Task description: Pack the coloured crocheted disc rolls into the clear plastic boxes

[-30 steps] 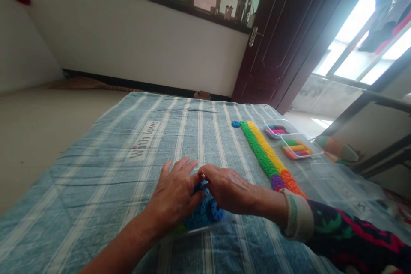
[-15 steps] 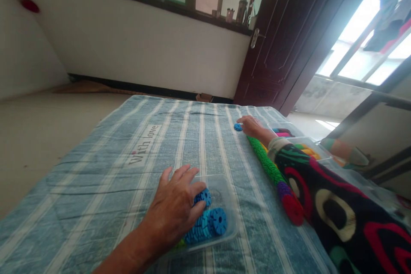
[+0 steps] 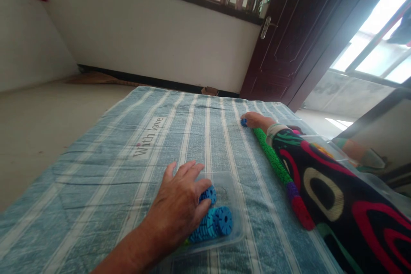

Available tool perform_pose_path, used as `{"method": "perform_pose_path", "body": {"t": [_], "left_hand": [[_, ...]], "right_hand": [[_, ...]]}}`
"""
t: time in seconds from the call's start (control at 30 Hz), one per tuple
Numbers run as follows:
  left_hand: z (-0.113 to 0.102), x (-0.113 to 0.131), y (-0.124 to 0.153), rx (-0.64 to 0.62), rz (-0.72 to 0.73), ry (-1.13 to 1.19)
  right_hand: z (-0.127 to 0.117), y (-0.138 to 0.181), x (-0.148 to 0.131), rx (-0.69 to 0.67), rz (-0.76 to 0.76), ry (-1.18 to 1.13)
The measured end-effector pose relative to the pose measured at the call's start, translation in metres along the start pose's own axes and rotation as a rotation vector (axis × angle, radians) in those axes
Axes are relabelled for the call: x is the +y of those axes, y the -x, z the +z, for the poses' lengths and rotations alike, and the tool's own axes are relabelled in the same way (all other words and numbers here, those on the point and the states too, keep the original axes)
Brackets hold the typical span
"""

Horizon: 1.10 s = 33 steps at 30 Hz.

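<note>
My left hand (image 3: 178, 205) lies over a clear plastic tray (image 3: 234, 205) on the striped cloth, its fingers resting on a stack of blue toothed discs (image 3: 212, 222). My right hand (image 3: 255, 120) reaches far across the cloth, fingers closed by a small blue disc (image 3: 244, 122) at the far end of a long row of joined discs (image 3: 272, 158), green then purple and red. My patterned sleeve hides the rest of that row.
A blue-and-white striped cloth (image 3: 128, 171) printed "With love" covers the table. Clear trays (image 3: 324, 141) with coloured pieces lie at the right edge, partly behind my sleeve. A dark door (image 3: 289, 43) and white wall stand beyond.
My right hand left the tray near me and reached to the far end of the row by the small blue disc. The left hand stayed on the blue stack. The view shifted slightly.
</note>
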<state>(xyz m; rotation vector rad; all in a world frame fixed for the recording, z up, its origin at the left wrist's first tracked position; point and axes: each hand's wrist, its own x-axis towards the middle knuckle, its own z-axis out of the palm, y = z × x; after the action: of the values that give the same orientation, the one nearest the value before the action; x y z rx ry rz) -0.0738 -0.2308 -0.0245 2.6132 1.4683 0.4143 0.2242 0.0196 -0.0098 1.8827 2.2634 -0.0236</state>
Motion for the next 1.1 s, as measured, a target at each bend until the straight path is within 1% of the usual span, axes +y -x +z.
{"method": "perform_pose_path", "body": {"t": [0.17, 0.43, 0.6, 0.73, 0.83, 0.93, 1.0, 1.07, 1.1], "left_hand": [[-0.001, 0.001, -0.001, 0.0, 0.0, -0.005], [0.0, 0.0, -0.001, 0.012, 0.017, -0.021], [0.002, -0.002, -0.001, 0.025, 0.023, -0.027], [0.004, -0.003, 0.0, 0.051, 0.029, -0.024], [0.006, -0.003, -0.001, 0.067, 0.037, -0.018], [0.006, -0.003, -0.001, 0.069, 0.038, -0.004], [0.004, -0.001, -0.002, 0.052, 0.032, 0.001], [0.001, 0.001, -0.003, 0.022, 0.022, 0.003], [-0.001, 0.002, -0.004, 0.003, 0.017, 0.003]], "right_hand": [[-0.008, -0.004, -0.002, -0.017, -0.015, 0.032], [-0.025, -0.004, -0.018, -0.082, 0.004, 0.111], [-0.029, -0.003, -0.019, -0.112, -0.015, 0.146], [-0.03, -0.001, -0.021, -0.109, -0.054, 0.186], [-0.035, 0.004, -0.028, -0.096, -0.122, 0.22], [-0.043, 0.017, -0.04, -0.073, -0.212, 0.24], [-0.05, 0.034, -0.051, -0.05, -0.276, 0.234], [-0.059, 0.06, -0.063, -0.017, -0.375, 0.196], [-0.063, 0.077, -0.069, 0.027, -0.496, 0.137]]}}
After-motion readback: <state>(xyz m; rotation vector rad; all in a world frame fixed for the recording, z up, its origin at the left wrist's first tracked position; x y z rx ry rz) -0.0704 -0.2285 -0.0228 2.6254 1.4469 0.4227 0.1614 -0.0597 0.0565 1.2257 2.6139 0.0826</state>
